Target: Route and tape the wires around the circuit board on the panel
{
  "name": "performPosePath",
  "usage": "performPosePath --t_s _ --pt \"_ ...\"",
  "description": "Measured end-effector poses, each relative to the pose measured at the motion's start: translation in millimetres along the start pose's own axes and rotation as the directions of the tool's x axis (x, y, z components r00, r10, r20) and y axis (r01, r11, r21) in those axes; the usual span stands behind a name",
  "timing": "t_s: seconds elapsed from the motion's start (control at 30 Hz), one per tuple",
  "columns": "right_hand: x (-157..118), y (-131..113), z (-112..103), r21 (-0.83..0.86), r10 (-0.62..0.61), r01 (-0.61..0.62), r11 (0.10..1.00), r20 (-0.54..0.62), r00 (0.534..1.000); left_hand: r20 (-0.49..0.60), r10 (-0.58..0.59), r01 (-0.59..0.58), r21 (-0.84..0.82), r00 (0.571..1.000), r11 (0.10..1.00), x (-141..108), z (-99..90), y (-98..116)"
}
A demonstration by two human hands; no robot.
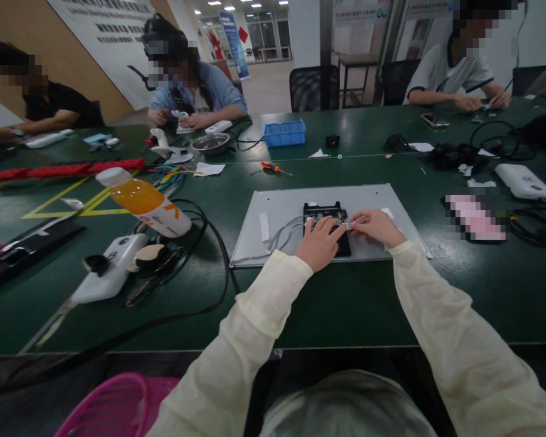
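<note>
A black plastic frame (328, 210) lies on a light grey panel (256, 233) in front of me. My left hand (319, 244) rests over the frame with its fingers stretched out, covering much of its middle. Grey cables (287, 230) run out from the frame's left side, beside that hand. My right hand (377, 227) is at the frame's right edge, its thumb and fingers pinched close to my left fingertips. Something small and pale shows at the pinch, too small to name. Two white strips, one a left strip (264, 227), lie on the panel.
Left of the panel stand a tilted juice bottle (145, 203), a white device (111, 267) and black cables. Beyond it lie an orange screwdriver (271, 167) and a blue basket (284, 133). A pink phone (477, 216) lies right. Several people sit around the table.
</note>
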State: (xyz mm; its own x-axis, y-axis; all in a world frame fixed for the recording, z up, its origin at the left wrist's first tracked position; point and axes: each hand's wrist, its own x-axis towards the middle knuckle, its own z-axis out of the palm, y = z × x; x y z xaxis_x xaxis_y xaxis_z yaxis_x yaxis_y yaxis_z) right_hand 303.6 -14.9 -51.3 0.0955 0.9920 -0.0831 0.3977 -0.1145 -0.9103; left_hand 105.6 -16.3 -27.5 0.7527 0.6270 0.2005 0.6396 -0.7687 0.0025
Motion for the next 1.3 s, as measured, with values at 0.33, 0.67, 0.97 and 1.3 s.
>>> performPosePath --t_s 0.33,0.67,0.97,1.3 --pt "0.3 2.1 1.3 -0.103 -0.067 0.067 0.992 0.0 0.998 0.022 -0.001 0.0 0.059 1.0 0.998 1.5 4.3 0.9" --pt "-0.2 1.1 1.5 -0.353 -0.261 0.223 0.909 -0.064 0.963 0.017 0.01 -0.011 0.055 1.0 0.998 1.2 5.5 0.3" --pt "-1.4 -0.1 2.6 -0.451 -0.353 0.28 0.847 -0.085 0.932 0.017 0.003 -0.004 0.052 1.0 0.999 0.9 4.7 1.0" --pt "-2.9 -8.0 2.8 -0.331 -0.393 0.3 0.895 -0.267 0.88 -0.148 -0.146 0.13 -0.115 0.978 0.985 -7.4 -31.9 -22.9"
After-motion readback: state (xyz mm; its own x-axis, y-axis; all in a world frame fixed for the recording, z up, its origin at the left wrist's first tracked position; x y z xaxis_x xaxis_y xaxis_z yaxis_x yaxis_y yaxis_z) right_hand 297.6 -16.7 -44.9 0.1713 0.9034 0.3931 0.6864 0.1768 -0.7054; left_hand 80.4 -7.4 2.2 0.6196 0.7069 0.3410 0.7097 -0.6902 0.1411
